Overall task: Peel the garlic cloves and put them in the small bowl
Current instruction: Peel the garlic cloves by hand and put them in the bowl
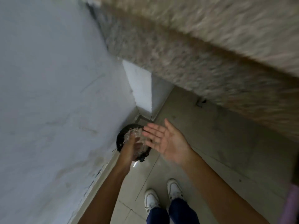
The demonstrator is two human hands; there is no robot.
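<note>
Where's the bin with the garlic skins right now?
In the head view, the black bin sits on the floor in the wall corner, left of centre, under the left hand and beside the open right hand.

We only caught the garlic peels here, a pale, papery, pinkish clump, pretty blurry. The pile sat right over the mouth of a round black bin down on the floor by the wall corner, touching our left hand. We couldn't make out any cloves or the small bowl.
</note>
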